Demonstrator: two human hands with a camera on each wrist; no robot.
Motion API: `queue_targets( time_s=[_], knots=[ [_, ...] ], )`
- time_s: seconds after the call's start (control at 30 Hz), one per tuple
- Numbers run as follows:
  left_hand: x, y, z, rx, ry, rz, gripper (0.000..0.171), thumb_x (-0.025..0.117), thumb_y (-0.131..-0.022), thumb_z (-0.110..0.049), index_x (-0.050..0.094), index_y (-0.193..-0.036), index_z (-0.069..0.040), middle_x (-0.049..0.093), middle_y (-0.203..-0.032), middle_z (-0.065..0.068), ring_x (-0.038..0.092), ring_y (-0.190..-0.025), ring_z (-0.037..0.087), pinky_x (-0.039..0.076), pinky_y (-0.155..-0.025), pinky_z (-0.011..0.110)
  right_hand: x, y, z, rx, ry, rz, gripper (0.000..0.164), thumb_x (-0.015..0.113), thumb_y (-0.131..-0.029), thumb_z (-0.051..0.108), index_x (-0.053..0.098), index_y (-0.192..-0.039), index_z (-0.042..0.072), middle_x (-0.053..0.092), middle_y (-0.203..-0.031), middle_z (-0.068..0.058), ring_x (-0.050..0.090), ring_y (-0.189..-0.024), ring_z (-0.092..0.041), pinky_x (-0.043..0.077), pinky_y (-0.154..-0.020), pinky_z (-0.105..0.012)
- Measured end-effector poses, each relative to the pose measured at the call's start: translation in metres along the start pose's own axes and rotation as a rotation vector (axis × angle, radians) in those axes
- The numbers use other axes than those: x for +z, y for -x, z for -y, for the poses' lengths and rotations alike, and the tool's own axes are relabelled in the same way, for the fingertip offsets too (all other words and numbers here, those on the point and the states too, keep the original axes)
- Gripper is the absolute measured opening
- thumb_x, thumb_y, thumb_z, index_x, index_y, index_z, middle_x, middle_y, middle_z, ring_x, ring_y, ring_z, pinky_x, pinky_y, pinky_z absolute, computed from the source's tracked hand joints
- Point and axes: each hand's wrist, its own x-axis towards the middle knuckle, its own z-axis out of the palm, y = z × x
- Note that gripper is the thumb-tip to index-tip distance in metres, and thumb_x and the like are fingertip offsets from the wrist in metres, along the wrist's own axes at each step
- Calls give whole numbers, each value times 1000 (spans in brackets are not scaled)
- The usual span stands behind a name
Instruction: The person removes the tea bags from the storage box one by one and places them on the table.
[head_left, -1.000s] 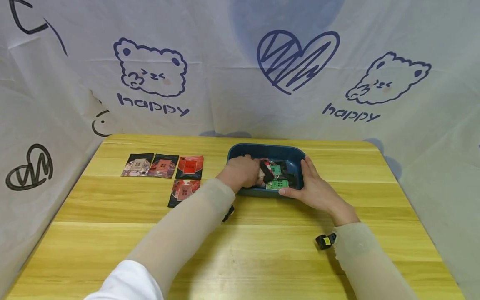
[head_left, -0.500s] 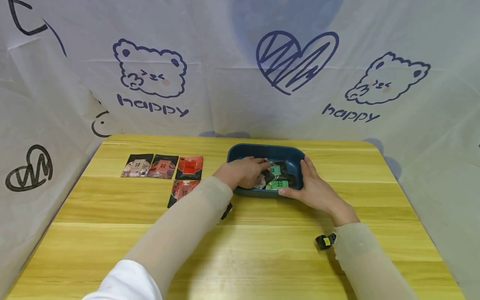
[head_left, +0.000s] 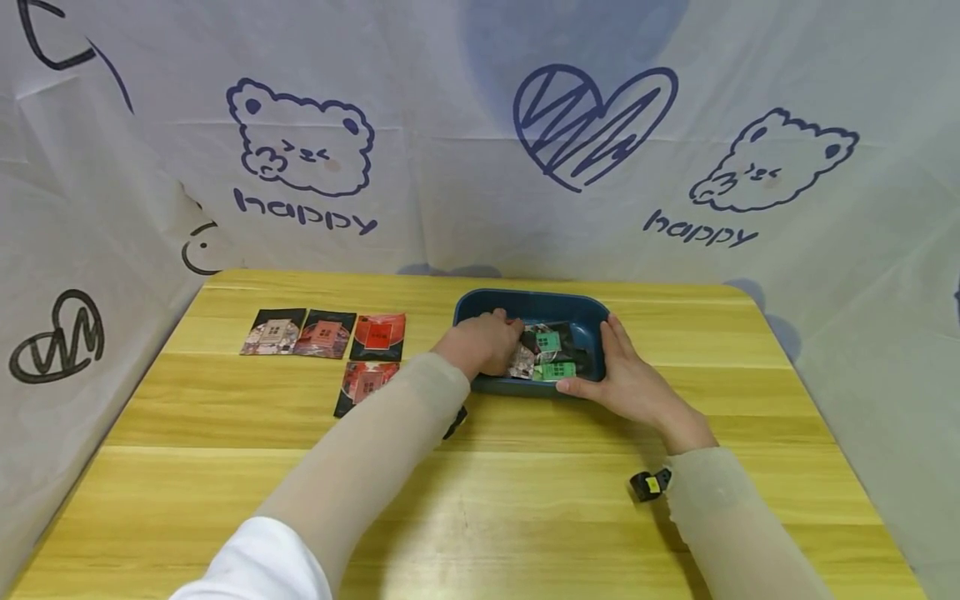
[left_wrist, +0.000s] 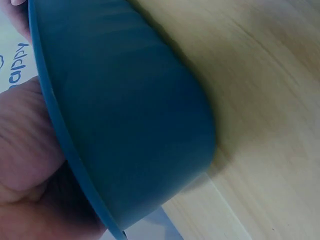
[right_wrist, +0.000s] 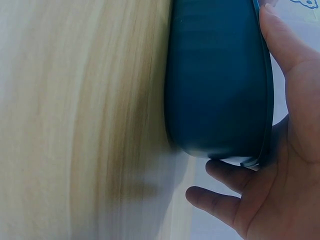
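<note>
A dark blue rectangular box (head_left: 540,388) stands near the back of the table with several small printed sachets inside. Two show green labels, one sachet (head_left: 548,342) above another (head_left: 557,370); a pale patterned sachet (head_left: 522,363) lies beside them. My left hand (head_left: 483,340) reaches over the front rim into the box's left half, fingers bent down by the pale sachet. Its fingertips are hidden, so whether it pinches a sachet is unclear. My right hand (head_left: 636,379) holds the box's right end, its thumb (right_wrist: 280,37) at the front rim and its fingers around the end wall.
On the table left of the box lie sachets: a cream-labelled one (head_left: 273,332), a pink-labelled one (head_left: 325,334) and a red one (head_left: 378,337) in a row. Below the red one lies another red sachet (head_left: 367,385), partly hidden by my left forearm. A drawn-on white cloth (head_left: 450,208) hangs behind.
A red-and-black sachet seen at my left hand a second ago is out of sight. That hand stretched right over the sachets, then drew back left with fingers bent. My right hand stays put.
</note>
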Motion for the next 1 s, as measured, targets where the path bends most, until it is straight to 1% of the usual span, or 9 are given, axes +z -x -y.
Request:
queue_targets(
  time_s=[0.07,0.2,0.27,0.37,0.5,0.6,0.7,0.8,1.0],
  knots=[
    [1,-1,1,-11,-9,-16,81,68,-103,-41,27,-169,-18,26,-170,19,35,-154,36,43,-120,48,0,0,0,-1,1,-2,137,62,-84,85,-4,-168,-1,-16,-177,-16,21,-157,-52,31,-122,-65],
    [4,-2,2,-4,-10,-43,78,67,-104,-42,31,-167,-14,28,-168,19,34,-154,35,43,-120,47,1,0,0,-2,0,-2,136,63,-85,85,-3,-168,-1,-15,-177,-16,19,-158,-51,30,-123,-65],
    [4,-3,2,1,-8,-52,79,67,-103,-43,31,-166,-11,29,-167,18,34,-154,34,42,-120,46,1,0,1,-4,1,0,136,63,-85,84,-3,-168,-1,-15,-177,-16,19,-158,-51,31,-122,-65],
    [5,-3,3,12,-5,-67,86,69,-101,-49,28,-164,-8,31,-166,16,36,-153,33,40,-122,44,0,1,2,-4,4,4,135,62,-86,83,-3,-168,-1,-16,-176,-16,21,-157,-51,33,-122,-65],
    [4,-3,4,25,27,-112,93,73,-98,-51,26,-164,-6,32,-166,18,37,-152,35,38,-123,45,0,2,3,-3,8,5,134,62,-87,82,-4,-167,-2,-16,-176,-17,21,-157,-52,33,-121,-66],
    [1,0,6,32,62,-146,96,75,-96,-51,25,-165,-7,29,-167,19,35,-152,38,38,-123,47,0,2,4,-4,5,0,134,63,-87,82,-4,-168,-2,-15,-176,-18,17,-158,-52,30,-123,-66],
    [-3,4,8,36,98,-170,98,76,-95,-50,24,-166,-8,26,-169,19,32,-154,39,39,-123,49,-1,2,4,-4,3,-4,134,64,-87,82,-3,-167,-2,-15,-176,-18,12,-159,-51,26,-125,-66],
    [-7,11,10,47,119,-201,99,78,-94,-50,25,-166,-8,27,-169,19,31,-154,40,38,-123,50,-1,2,5,-4,9,-6,135,64,-86,82,-2,-167,-3,-14,-176,-19,11,-160,-51,24,-126,-65],
    [-11,30,19,61,168,-251,104,79,-92,-49,21,-167,-8,27,-169,20,31,-154,40,39,-122,50,-4,0,7,-16,66,-4,135,63,-86,83,1,-167,-5,-9,-176,-24,11,-160,-51,25,-126,-64]
  ],
)
